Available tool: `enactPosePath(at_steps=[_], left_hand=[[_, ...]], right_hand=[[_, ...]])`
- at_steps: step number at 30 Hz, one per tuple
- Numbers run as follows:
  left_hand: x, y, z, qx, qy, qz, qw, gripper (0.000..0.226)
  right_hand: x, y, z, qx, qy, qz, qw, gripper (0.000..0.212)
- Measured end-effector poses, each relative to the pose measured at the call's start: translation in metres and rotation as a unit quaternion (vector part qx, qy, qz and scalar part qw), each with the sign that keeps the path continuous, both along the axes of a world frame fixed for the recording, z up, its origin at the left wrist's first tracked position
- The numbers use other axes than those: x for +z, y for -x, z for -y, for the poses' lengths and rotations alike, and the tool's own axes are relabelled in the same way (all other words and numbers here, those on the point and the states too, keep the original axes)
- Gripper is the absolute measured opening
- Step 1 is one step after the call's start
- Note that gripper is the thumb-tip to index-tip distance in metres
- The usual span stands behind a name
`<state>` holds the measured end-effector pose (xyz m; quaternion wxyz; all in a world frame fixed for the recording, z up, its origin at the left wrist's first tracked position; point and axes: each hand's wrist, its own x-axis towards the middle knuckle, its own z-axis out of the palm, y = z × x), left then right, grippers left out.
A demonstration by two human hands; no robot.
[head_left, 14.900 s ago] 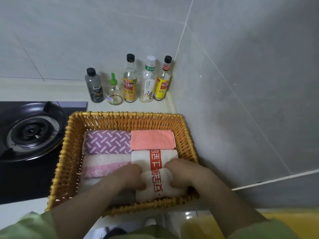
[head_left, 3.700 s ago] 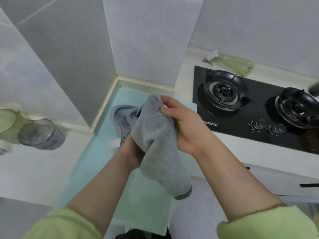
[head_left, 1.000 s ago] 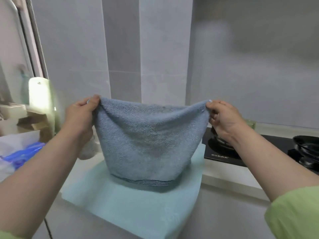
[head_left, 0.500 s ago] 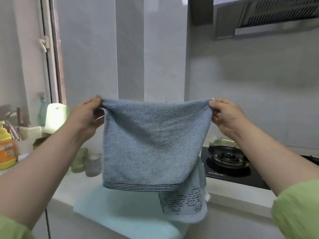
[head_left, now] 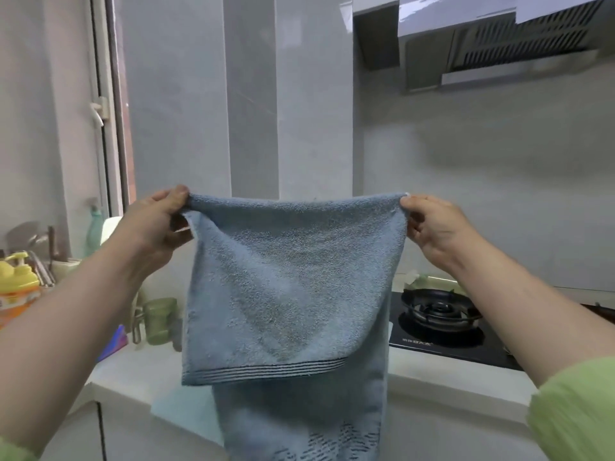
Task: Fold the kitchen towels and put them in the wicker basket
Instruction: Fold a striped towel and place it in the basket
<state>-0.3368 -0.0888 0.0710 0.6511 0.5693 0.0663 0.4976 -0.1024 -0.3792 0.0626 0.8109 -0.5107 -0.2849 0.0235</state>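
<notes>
We're holding the blue towel point(head_left: 286, 287) up in the air, just left of the gas hob point(head_left: 439, 314) and in front of the tabletop point(head_left: 449, 371) edge. Our left hand point(head_left: 156, 224) pinches the top corner farther from the hob, and our right hand point(head_left: 436, 227) pinches the corner nearer to it. Both grips are closed tight on the cloth, thumb against fingers, and the top edge runs nearly straight between them.

The towel hangs doubled over. The front layer ends in a band of dark stripes. A longer back layer drops below that, on the side toward the hob, with a dashed dark pattern near the bottom where it runs out of view. We can't tell whether it touches anything down there.

A pale teal mat point(head_left: 179, 407) lies on the tabletop left of the hob, mostly hidden behind the towel. Farther left of the hob, past the towel, sits a green mug point(head_left: 159, 321), and farther out again a yellow pump bottle point(head_left: 16, 281). The range hood point(head_left: 499, 44) hangs above the hob. A green sleeve point(head_left: 572, 410) covers our right arm, low down on the hob side.
</notes>
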Motion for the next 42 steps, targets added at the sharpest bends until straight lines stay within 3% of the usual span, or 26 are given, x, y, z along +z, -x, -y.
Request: enactPosePath(at_steps=[8,12,19,24,31,34,37,40,42], left_hand=[[0.001,0.006,-0.003,0.045,-0.052,-0.010,0.998,0.011],[-0.014,-0.014,-0.027,0.088,-0.087,-0.060,0.990,0.028],[-0.073,-0.088,-0.066,0.173,-0.124,-0.138,0.967,0.030],[-0.137,-0.143,-0.098,0.195,-0.162,-0.236,0.938,0.038],[-0.197,-0.171,-0.108,0.165,-0.293,-0.316,0.887,0.044],[-0.214,-0.176,-0.112,0.161,-0.273,-0.375,0.871,0.044],[-0.229,-0.172,-0.107,0.147,-0.274,-0.415,0.855,0.045],[-0.242,-0.151,-0.093,0.193,-0.337,-0.440,0.809,0.038],[-0.253,-0.128,-0.078,0.179,-0.395,-0.442,0.785,0.031]], right_hand=[[0.002,0.002,-0.007,-0.008,-0.012,0.005,1.000,0.011],[-0.005,-0.010,-0.023,-0.045,0.017,0.018,0.999,0.019],[-0.068,-0.074,-0.078,-0.078,0.120,-0.011,0.990,0.021],[-0.138,-0.122,-0.119,-0.071,0.198,-0.049,0.976,0.030],[-0.198,-0.147,-0.144,0.010,0.271,-0.084,0.959,0.036],[-0.216,-0.148,-0.148,0.058,0.308,-0.096,0.945,0.036],[-0.231,-0.148,-0.152,0.013,0.332,-0.114,0.936,0.036],[-0.242,-0.149,-0.146,-0.041,0.358,-0.088,0.928,0.049],[-0.247,-0.141,-0.133,-0.077,0.416,-0.026,0.906,0.032]])
